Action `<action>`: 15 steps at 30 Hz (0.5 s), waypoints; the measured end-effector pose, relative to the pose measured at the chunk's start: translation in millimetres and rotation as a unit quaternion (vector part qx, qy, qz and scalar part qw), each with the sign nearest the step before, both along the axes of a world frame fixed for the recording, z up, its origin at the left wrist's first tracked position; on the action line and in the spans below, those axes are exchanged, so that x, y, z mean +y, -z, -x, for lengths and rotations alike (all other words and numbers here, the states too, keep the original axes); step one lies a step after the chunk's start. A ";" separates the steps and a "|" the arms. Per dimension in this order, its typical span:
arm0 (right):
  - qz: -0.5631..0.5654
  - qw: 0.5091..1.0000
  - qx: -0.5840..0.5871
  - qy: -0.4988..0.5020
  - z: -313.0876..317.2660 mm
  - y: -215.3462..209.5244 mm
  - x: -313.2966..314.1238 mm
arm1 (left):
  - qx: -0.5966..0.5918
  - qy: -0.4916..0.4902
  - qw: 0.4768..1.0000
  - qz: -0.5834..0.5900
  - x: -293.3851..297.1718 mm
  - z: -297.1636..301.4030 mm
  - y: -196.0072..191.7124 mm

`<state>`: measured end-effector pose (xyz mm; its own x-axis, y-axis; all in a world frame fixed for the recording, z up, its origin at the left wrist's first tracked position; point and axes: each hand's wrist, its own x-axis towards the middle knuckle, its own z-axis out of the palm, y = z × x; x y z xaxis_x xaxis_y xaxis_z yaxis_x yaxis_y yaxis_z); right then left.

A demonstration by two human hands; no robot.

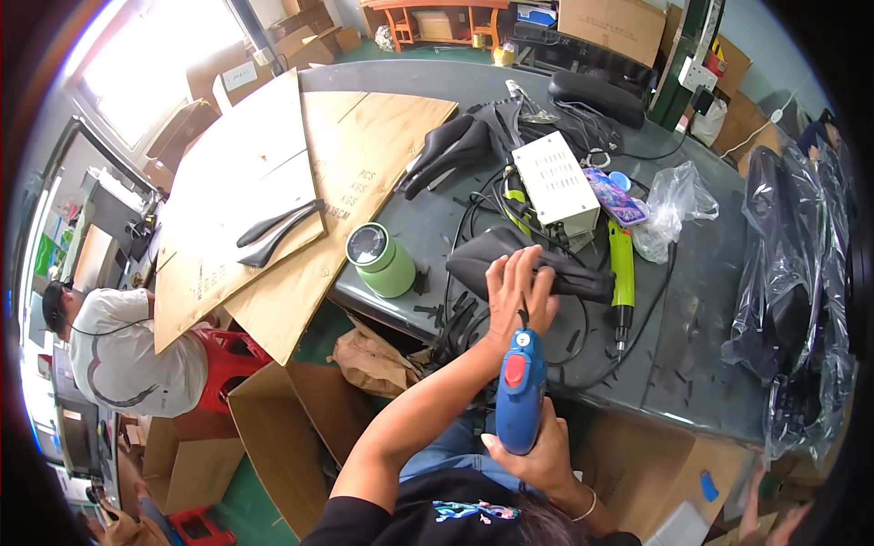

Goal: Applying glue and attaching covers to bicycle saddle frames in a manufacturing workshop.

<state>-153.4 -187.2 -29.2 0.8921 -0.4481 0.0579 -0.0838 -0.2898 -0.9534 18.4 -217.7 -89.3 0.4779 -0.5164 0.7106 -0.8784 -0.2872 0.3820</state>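
Observation:
My left hand (521, 300) lies on a black bicycle saddle (482, 259) at the near edge of the table, fingers stretched out and slightly apart over its surface. The saddle's narrow end points right. My right hand (543, 455) is closed round a blue gun-shaped power tool (519, 409) with a red button, its dark tip pointing up toward my left wrist. To the right of the saddle lies a lime-green electric screwdriver (622, 273) with a corded body. A green cup with a dark lid (382, 262) stands to the left of the saddle.
Beyond the saddle sit a white vented box (557, 182), a phone (616, 197), a clear plastic bag (678, 214) and more black saddles (446, 155). Flat cardboard (373, 136) overhangs the table's left side. Plastic-wrapped black items (792, 264) stand right. A person (137, 355) sits left.

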 end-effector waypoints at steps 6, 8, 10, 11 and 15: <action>-0.032 0.998 -0.004 0.056 2.6 3.3 -9.8 | 0.356 -0.057 0.879 0.313 68.8 -31.8 -63.5; -0.034 0.994 -0.027 0.096 6.3 14.9 -17.4 | 0.488 0.022 0.746 0.452 89.7 -33.1 -84.1; -0.024 0.993 -0.038 0.111 -2.2 13.0 -20.5 | 0.589 0.090 0.601 0.534 112.2 -30.6 -88.4; -0.062 0.990 -0.061 0.113 -7.7 12.0 -20.3 | 0.623 0.067 0.580 0.521 121.5 -20.5 -91.0; -0.125 0.981 -0.101 0.109 -28.3 8.3 -18.0 | 0.641 0.149 0.519 0.546 130.1 9.1 -63.7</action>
